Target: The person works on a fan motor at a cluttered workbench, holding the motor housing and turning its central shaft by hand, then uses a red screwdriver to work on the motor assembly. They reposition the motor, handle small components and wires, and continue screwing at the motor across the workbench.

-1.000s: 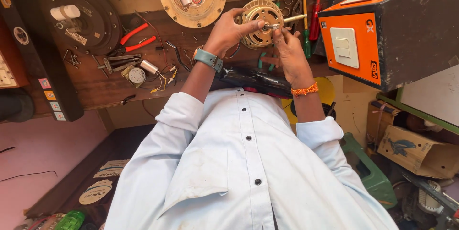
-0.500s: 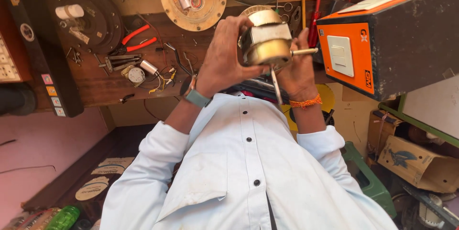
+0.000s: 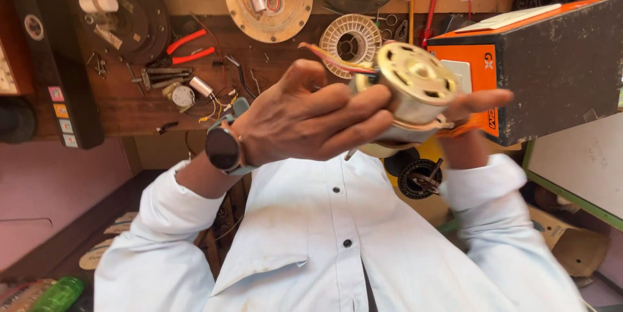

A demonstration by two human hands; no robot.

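Motor [image 3: 415, 88] raised closer; left hand [image 3: 311, 120] grips it, right hand [image 3: 477, 104] behind.

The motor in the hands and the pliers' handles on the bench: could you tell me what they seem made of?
Motor: apparently metal, a pale gold matte casing with punched slots. Pliers: handles look like red plastic or rubber sleeves, smooth; jaws too small to judge.

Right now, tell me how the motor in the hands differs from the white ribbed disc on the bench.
The motor is held up by both hands, while the white ribbed disc lies flat on the wooden bench. The motor is pale gold metal with coloured wires; the disc is white with no wires showing. The motor's face has a few slots, the disc many fine ribs. Both are round.
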